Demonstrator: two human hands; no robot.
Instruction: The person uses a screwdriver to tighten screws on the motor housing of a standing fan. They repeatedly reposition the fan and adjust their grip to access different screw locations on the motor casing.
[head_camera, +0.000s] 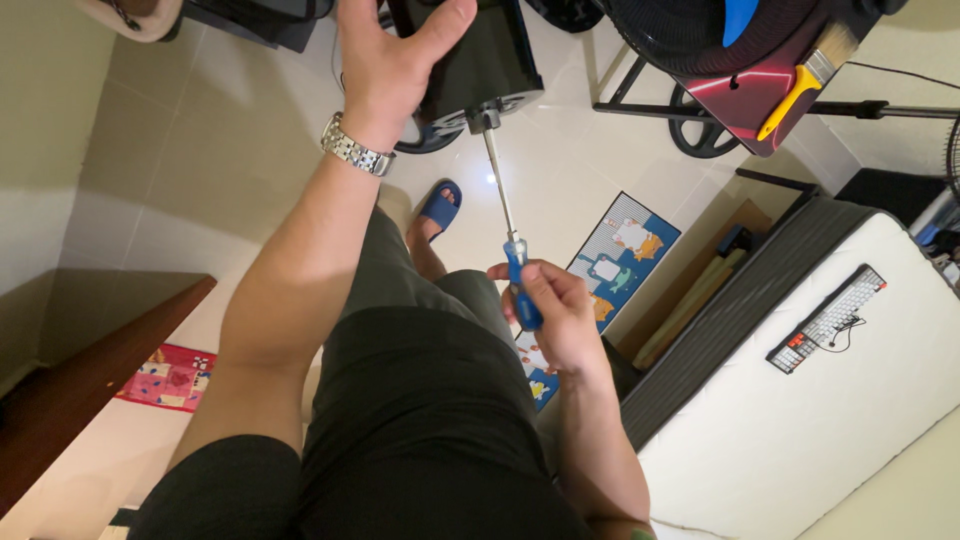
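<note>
Left hand (395, 55) is wrapped over the side of a black motor housing (480, 60), thumb stretched out across the top of it and the palm pressed flat against it, so it's a firm steadying grip rather than a loose touch. There's a metal watch (355, 147) on that wrist.

Right hand (555, 310) is closed around the blue handle of a long screwdriver (510, 240), fingers curled in tight and pinching the handle near its upper end. The steel shaft runs up and away from the hand, and the tip sits right at the little shaft stub on the bottom edge of the housing. Can't tell if the tip is actually seated in a screw.

Everything is held in the air above the tiled floor (200, 150), over the person's lap. Off near the top right edge there's a dark red fan base (740, 95) with a yellow-handled paintbrush (805, 80) lying on it, and a keyboard (828, 318) resting on the white mattress (800, 440).
</note>
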